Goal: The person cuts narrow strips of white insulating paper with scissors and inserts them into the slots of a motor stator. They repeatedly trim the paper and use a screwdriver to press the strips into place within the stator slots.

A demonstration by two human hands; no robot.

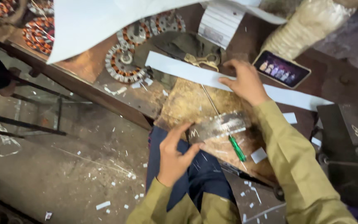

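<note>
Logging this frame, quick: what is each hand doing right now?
Left hand: grip closed on the end of the flat metal ruler.
Right hand: open, pressing flat on the long white paper strip.

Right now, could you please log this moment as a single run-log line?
left hand: grips metal ruler end | right hand: presses white paper strip | green-handled screwdriver: on wooden board | scissors, phone nearby
</note>
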